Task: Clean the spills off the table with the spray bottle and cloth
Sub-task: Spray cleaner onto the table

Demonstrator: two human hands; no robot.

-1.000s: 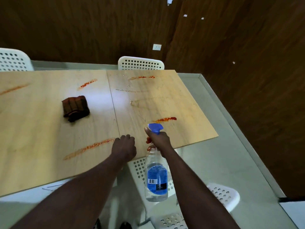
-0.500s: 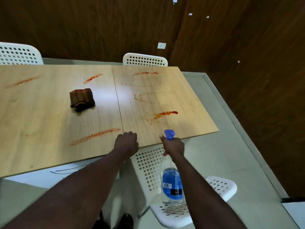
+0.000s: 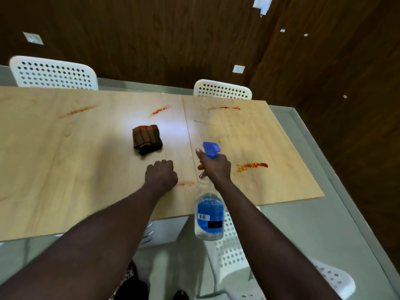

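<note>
The left hand covers most of a red streak (only its right end shows). The right hand hides the neck of the spray bottle; its label print is too small to read.

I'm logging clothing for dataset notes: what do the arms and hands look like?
The left arm and right arm are bare to the frame edge, no sleeve showing. The left hand and right hand have no gloves; no watch, bracelet or ring is visible.

Both bare arms reach forward. The left hand curls in an empty fist, and the right hand grips the neck of a clear blue-labelled plastic spray bottle.
</note>
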